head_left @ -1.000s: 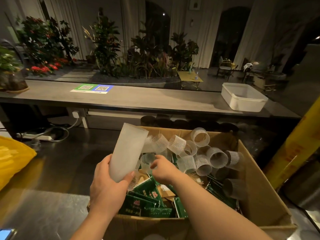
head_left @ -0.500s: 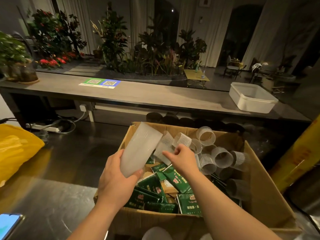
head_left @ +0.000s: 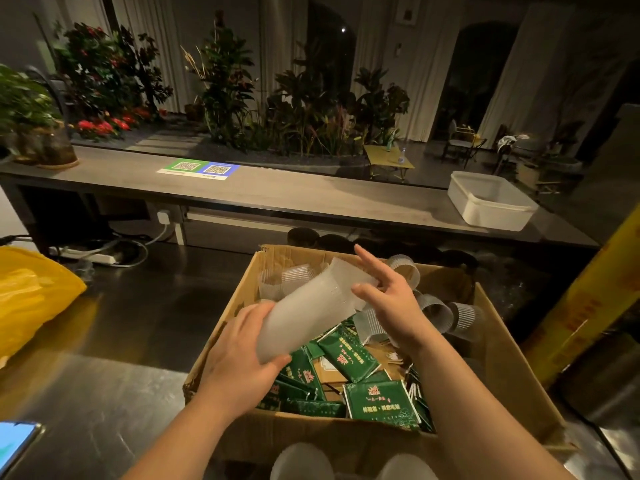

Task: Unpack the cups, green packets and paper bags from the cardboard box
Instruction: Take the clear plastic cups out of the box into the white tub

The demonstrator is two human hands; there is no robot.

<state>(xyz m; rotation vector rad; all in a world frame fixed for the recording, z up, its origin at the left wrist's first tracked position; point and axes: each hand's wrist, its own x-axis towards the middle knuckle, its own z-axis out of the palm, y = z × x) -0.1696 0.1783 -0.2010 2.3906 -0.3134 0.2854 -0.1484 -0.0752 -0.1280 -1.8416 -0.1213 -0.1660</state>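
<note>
Right now your left grip [head_left: 239, 358] is curled round the lower end of a stack of frosted cups [head_left: 311, 313], thumb near its base, holding it tilted above the cardboard box [head_left: 512, 362]. Your right grip [head_left: 384, 296] is released: its fingers are spread and mostly straight, and the thumb side touches the stack's upper, open end. Inside the box, green packets [head_left: 377, 400] lie heaped along the near side. Brown paper pieces [head_left: 384, 355] show between them; whether those are the paper bags, you cannot tell. Loose ribbed cups [head_left: 464, 313] lie on their sides towards the far right corner. The box sits on the steel counter [head_left: 104, 393], with a yellow bag [head_left: 31, 296] well to its left and a phone [head_left: 14, 441] at the near left edge.
</note>
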